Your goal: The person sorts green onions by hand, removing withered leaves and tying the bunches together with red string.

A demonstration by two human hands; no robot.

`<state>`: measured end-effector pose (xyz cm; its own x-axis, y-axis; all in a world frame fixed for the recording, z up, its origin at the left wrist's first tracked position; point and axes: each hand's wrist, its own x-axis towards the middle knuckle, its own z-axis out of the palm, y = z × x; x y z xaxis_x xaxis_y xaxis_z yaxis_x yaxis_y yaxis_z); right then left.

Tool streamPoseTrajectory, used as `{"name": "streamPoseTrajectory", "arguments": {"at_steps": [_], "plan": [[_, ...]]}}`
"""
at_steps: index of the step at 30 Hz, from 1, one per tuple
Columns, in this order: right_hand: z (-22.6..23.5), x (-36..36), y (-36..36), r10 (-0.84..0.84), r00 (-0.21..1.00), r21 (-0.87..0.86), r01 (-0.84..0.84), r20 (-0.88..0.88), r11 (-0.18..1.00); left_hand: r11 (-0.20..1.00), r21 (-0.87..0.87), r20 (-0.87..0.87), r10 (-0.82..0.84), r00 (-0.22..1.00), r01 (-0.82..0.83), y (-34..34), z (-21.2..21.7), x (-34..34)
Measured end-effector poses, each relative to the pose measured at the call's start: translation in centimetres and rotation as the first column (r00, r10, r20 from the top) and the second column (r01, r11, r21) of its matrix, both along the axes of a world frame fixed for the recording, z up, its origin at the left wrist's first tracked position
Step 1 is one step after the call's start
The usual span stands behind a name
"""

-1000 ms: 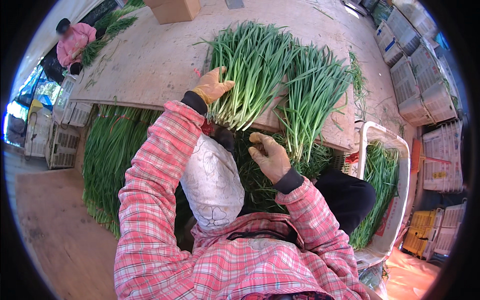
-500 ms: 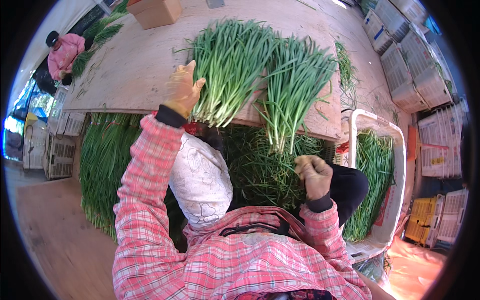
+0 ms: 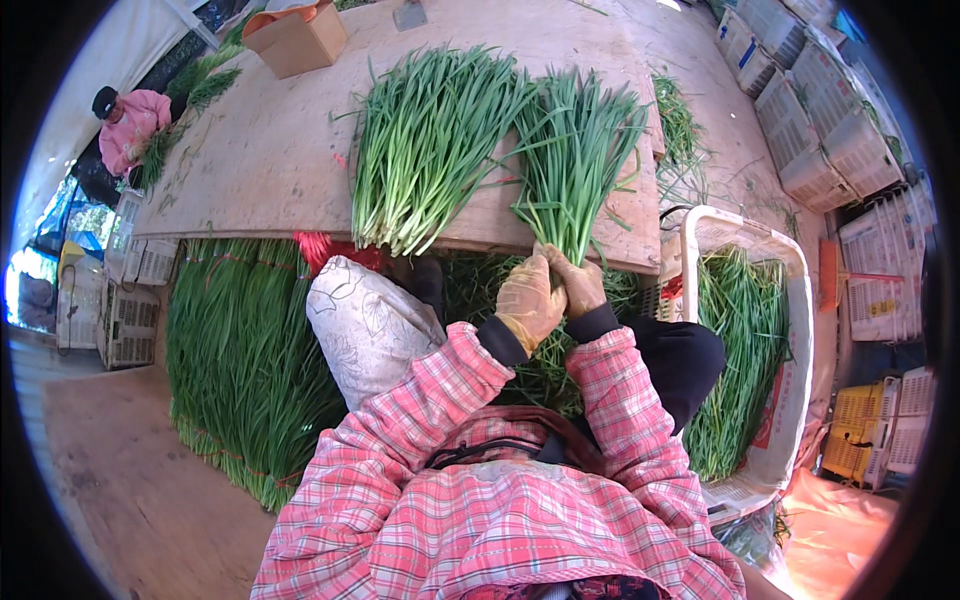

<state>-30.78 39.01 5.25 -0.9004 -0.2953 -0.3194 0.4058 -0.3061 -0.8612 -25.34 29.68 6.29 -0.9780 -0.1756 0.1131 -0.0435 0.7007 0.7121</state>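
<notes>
The smaller bunch of green chives [image 3: 575, 150] is gripped at its root end by the left hand [image 3: 528, 300] and right hand [image 3: 578, 283], closed together at the wooden board's [image 3: 250, 150] near edge, its long axis fanning straight away from them.

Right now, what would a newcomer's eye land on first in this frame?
Probably the two hands, the left hand and the right hand, closed together round the stalk end of a bunch of green chives at the near edge of the wooden table. A bigger chive pile fans out just left of it. More chives fill the white crate on the right and lie heaped on the floor at left.
</notes>
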Motion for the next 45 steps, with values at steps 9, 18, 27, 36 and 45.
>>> {"name": "streamPoseTrajectory", "arguments": {"at_steps": [9,18,27,36,45], "plan": [[2.7,2.5,6.6,0.018,0.999,-0.128,-0.012,0.042,0.992,0.43,0.903,0.088,-0.156,0.984,-0.013,-3.6,1.2,1.6],[2.3,15.7,5.4,0.232,0.946,0.095,-0.258,0.226,0.961,-0.28,0.892,0.101,-0.642,0.76,-0.356,-1.5,-2.2,-0.3],[1.8,9.1,7.2,0.116,0.983,0.049,-0.11,-0.142,0.993,0.029,0.948,0.281,-0.534,0.797,-0.316,-0.1,0.3,0.4],[8.5,6.2,6.1,0.012,0.89,0.16,0.069,-0.457,0.985,0.601,0.61,-0.433,-0.292,0.853,0.516,2.3,10.5,-1.8],[10.2,-6.1,7.2,0.297,0.619,0.566,0.297,-0.727,0.769,0.782,0.353,-0.515,-0.296,0.804,0.514,2.1,20.2,-5.4]]}}
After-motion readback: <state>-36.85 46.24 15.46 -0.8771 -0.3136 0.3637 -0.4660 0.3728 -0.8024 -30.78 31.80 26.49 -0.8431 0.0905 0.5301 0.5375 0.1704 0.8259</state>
